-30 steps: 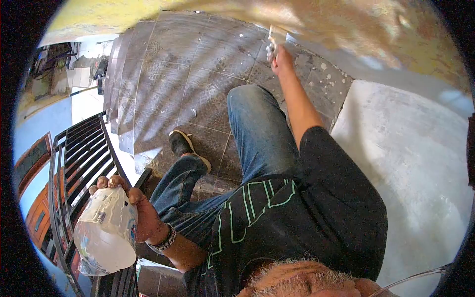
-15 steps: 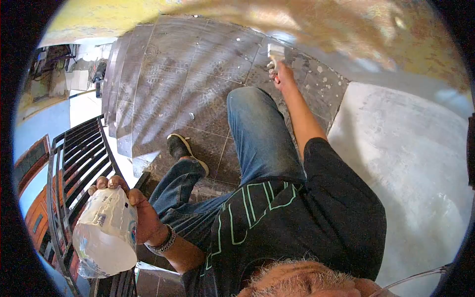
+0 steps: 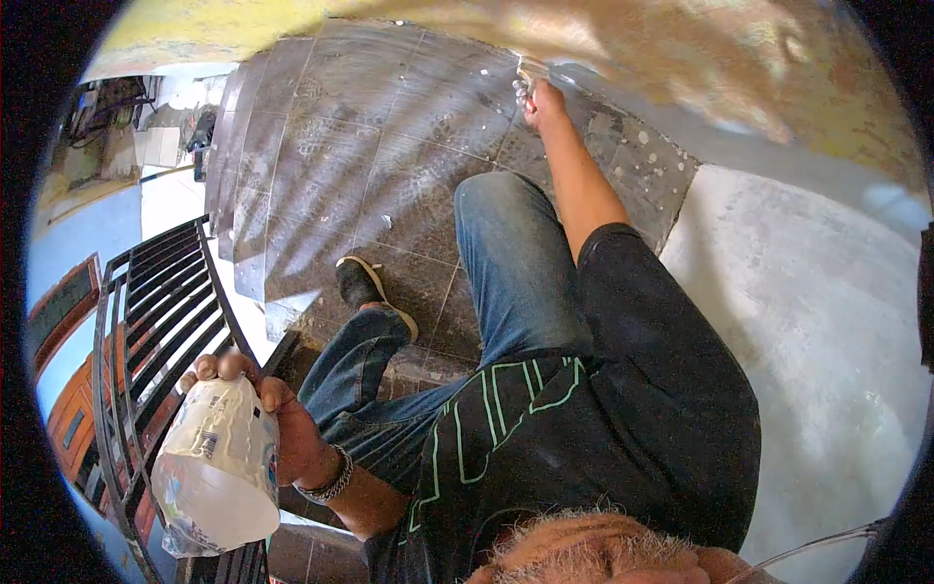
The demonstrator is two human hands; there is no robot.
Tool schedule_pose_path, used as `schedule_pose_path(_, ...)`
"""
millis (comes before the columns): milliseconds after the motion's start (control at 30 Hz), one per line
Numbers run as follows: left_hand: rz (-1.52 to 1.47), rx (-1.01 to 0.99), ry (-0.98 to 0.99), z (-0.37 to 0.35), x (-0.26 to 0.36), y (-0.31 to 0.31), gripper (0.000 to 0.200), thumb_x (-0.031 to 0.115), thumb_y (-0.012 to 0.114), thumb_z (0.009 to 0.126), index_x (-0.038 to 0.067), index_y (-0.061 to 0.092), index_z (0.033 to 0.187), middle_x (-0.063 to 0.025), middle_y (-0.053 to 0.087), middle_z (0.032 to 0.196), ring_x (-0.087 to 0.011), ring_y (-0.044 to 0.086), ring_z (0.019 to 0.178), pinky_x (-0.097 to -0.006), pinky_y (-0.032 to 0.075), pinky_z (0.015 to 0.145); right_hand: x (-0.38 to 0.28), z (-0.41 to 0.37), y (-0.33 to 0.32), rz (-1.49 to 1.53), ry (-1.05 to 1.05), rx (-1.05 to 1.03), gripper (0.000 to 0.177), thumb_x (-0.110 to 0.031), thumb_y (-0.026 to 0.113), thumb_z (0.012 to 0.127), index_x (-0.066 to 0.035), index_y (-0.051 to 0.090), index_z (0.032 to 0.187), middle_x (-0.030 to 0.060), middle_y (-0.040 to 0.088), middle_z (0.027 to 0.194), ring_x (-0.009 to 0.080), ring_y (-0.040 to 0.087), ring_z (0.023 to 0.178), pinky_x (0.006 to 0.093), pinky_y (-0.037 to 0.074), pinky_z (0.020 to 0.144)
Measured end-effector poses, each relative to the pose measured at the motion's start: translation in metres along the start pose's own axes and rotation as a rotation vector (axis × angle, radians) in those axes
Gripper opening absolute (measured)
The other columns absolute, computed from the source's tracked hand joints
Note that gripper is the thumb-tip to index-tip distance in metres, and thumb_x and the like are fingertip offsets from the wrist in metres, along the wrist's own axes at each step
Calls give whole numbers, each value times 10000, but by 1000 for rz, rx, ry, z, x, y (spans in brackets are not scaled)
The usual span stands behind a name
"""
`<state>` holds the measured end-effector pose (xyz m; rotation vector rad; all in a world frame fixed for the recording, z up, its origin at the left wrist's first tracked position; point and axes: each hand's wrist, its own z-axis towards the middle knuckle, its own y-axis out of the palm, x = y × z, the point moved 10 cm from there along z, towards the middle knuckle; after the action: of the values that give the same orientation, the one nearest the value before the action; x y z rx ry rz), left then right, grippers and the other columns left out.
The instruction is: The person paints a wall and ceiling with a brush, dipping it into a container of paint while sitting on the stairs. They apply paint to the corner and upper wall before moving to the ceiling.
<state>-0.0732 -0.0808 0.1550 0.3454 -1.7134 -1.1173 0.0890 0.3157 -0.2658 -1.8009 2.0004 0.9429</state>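
My right hand (image 3: 542,103) is stretched far forward, its fingers wrapped round the handle of a paintbrush (image 3: 532,68). The pale bristles are at the bottom of the yellow, patchy wall (image 3: 642,49), where it meets the floor; whether they press on it is hard to tell. At lower left, my left hand (image 3: 295,433) grips a translucent plastic tub (image 3: 209,428) with printing on its side. The tub is tilted, and white shows inside its wide opening. A chain bracelet circles the left wrist.
Dark floor tiles (image 3: 321,146) with white spots and streaks spread ahead. A black metal railing (image 3: 165,321) stands at left, close to the tub. On the right is a whitish, smooth surface (image 3: 808,321). My bent knee (image 3: 511,224) and shoe (image 3: 362,282) are below.
My right hand has moved forward and slightly left with the paintbrush, up to the base of the wall. The left hand and tub have shifted only slightly in view.
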Motion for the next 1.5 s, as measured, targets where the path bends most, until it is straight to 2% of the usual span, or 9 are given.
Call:
schedule_pose_path(200, 18, -10, -1, 0, 1, -2, 478, 246, 567, 770, 81, 325, 1148, -91, 348, 1088, -250, 372, 1046, -321, 471, 630, 12, -34, 9, -6, -108, -185, 214, -201, 446, 813, -23, 510, 912, 89, 531, 634, 128, 436, 415, 234, 344, 335)
schedule_pose_path(400, 15, 15, -5, 1, 2, -2, 470, 248, 560, 773, 74, 330, 1144, -100, 343, 1100, -257, 373, 1050, -322, 467, 638, 4, 1, 5, -4, -14, -16, 214, -218, 465, 800, -25, 518, 872, 96, 522, 623, 145, 431, 407, 244, 362, 377)
schedule_pose_path(467, -90, -64, -49, 3, -2, 7, 503, 251, 544, 758, 20, 327, 1148, -128, 313, 1077, -275, 345, 1043, -376, 445, 704, -18, -2, 35, 45, -102, -235, 205, -231, 480, 798, -29, 510, 793, 96, 508, 604, 142, 420, 391, 244, 363, 383)
schedule_pose_path(667, -82, -91, -45, 6, -2, 9, 525, 266, 555, 750, 16, 323, 1149, -126, 314, 1075, -271, 339, 1042, -372, 443, 694, 10, -64, 22, -105, -99, -204, 224, -254, 468, 811, -35, 512, 794, 56, 512, 598, 105, 418, 377, 213, 317, 330)
schedule_pose_path(733, -42, -70, -32, 5, -2, 9, 517, 250, 573, 749, 42, 318, 1147, -111, 321, 1079, -258, 346, 1055, -348, 455, 684, 18, -39, -16, -71, -33, 59, 250, -294, 518, 771, -47, 514, 731, 76, 529, 565, 131, 441, 359, 220, 306, 288)
schedule_pose_path(867, 9, -56, -27, 4, -4, 10, 539, 247, 604, 738, 72, 306, 1152, -93, 322, 1091, -246, 342, 1075, -328, 464, 683, -12, 11, -26, -63, -147, 41, 246, -299, 531, 770, -61, 503, 716, 65, 511, 553, 126, 430, 362, 233, 304, 291)
schedule_pose_path(1033, -7, -80, -20, 7, -6, 17, 564, 256, 613, 728, 67, 301, 1159, -95, 322, 1092, -248, 346, 1066, -331, 465, 682, -30, -87, -2, -33, -128, -155, 158, -204, 468, 799, -65, 518, 856, 55, 540, 673, 125, 477, 463, 228, 349, 348)
schedule_pose_path(1300, -10, -55, -18, 5, -5, 8, 595, 257, 609, 725, 53, 287, 1182, -99, 326, 1090, -254, 349, 1066, -337, 470, 688, 5, 8, -28, -146, 18, 44, 188, -195, 478, 796, -34, 517, 886, 77, 527, 641, 132, 450, 428, 222, 337, 356)
schedule_pose_path(1500, -165, -144, -58, 8, -9, 21, 595, 286, 563, 758, 50, 263, 1216, -126, 306, 1168, -277, 328, 1102, -412, 446, 750, -40, -91, 37, -7, 29, -453, 211, -235, 457, 825, -35, 518, 854, 52, 508, 628, 115, 407, 424, 232, 329, 379)
